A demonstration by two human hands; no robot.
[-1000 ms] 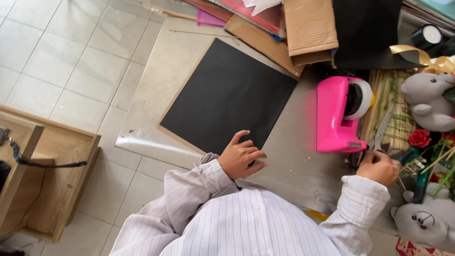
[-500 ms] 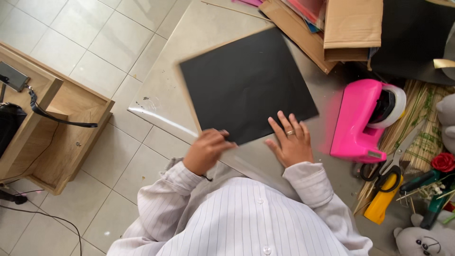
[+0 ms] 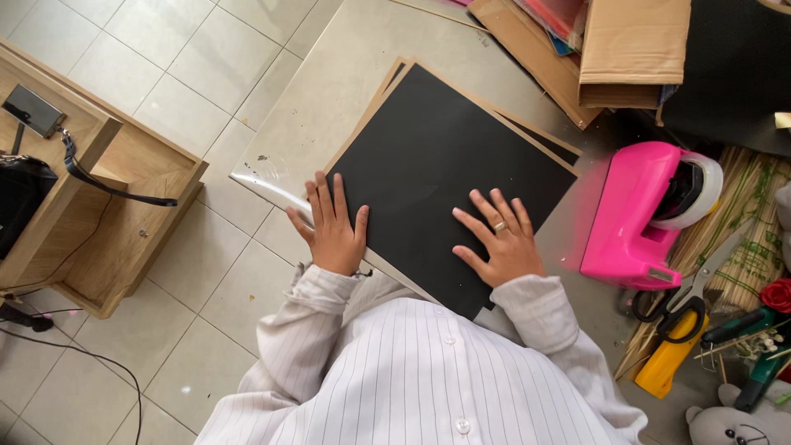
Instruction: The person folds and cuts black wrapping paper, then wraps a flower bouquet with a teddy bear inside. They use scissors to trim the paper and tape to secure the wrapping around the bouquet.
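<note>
Head view, change: half a second back the left hand was curled at the near left corner of the black sheet; a second back the right hand was off by the tools at the right. Now both lie flat on the sheet, which looks steadied and squared rather than being carried.
Head view, black sheet: the black sheet lies flat on the grey counter, turned cornerwise to the person. It sits on a brown board whose tan edge shows along the upper left side; a second dark sheet peeks out at the right corner.
Head view, left hand: the left hand is spread wide, palm down. It straddles the sheet's left corner, thumb on the black, outer fingers touching the clear plastic film beside it. It grasps nothing.
Head view, right hand: the right hand is also splayed and pressed flat on the near right part of the sheet, a ring on one finger. Nothing is held.
Head view, surroundings: a pink tape dispenser stands just right of the sheet. Scissors and a yellow cutter lie nearer the person, well apart from either hand. Cardboard pieces are stacked at the far edge. A wooden shelf unit stands on the tiled floor to the left.
</note>
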